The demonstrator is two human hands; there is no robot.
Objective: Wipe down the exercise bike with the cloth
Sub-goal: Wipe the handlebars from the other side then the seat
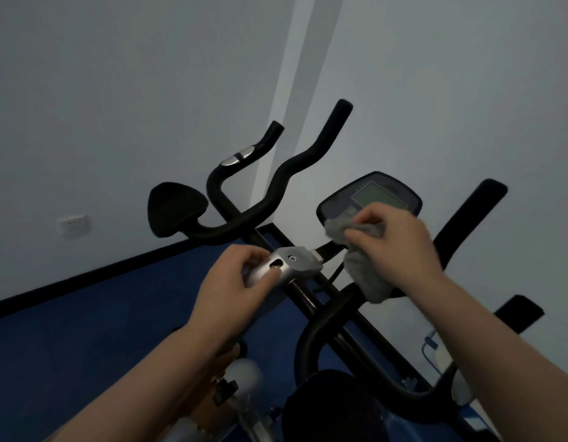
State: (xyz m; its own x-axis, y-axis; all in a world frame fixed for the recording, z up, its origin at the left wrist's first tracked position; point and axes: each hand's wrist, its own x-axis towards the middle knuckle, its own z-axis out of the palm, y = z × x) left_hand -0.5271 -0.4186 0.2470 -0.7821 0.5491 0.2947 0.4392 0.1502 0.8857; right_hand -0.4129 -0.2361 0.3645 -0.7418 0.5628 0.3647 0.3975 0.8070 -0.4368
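Walls (116, 74), pale grey-white, fill the upper half of the frame and meet in a corner running down from the top centre, with a black skirting strip along their foot. Blue floor (94, 330) spreads across the lower left. The exercise bike (303, 296) stands in the middle and lower right of the frame, its dark post rising from the bottom centre toward the handlebars. The black handlebars (276, 193) curve up through the centre, one arm bearing a silver sensor pad, another padded bar reaching toward the right edge. A black elbow pad (175, 207) sits left of centre, and a second dark pad lies at the bottom centre. The console (368, 194), dark with a pale greyish screen, sits right of centre, tilted. The right hand (394, 240) is just below and in front of the console, its fingers (360, 236) curled around the grey cloth (367, 272), which is bunched against the console's lower left edge and hangs down over the bar beneath it. The left hand (231, 279) is at the centre of the frame, thumb and fingers curled around the silver bracket (289, 263) that clamps the handlebars to the post. A white wall socket (72, 225) is set low on the left wall, above the skirting. Pale rounded parts at the bottom left are too blurred to identify.
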